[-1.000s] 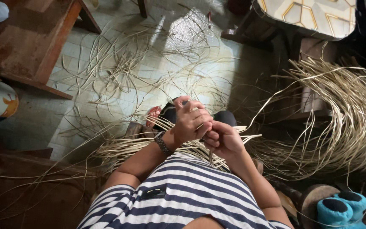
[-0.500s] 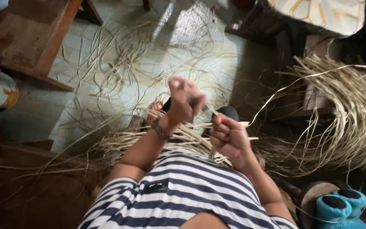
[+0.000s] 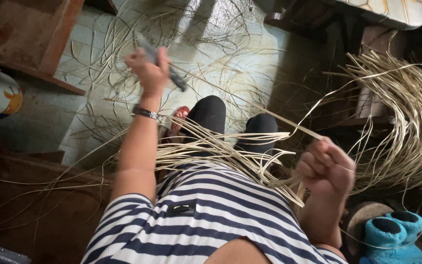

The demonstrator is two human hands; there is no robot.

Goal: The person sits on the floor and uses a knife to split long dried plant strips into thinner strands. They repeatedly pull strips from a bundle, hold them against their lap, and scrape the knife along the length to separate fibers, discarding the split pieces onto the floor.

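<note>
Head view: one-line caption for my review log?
Seated person's left hand raises a knife while right hand grips a pale cane strip.

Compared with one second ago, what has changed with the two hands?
The left hand, gripping a dark tool, went up and outward; the right hand pulled a pale strip down to the right. Both grips stayed closed; the strips on the lap remained.
</note>
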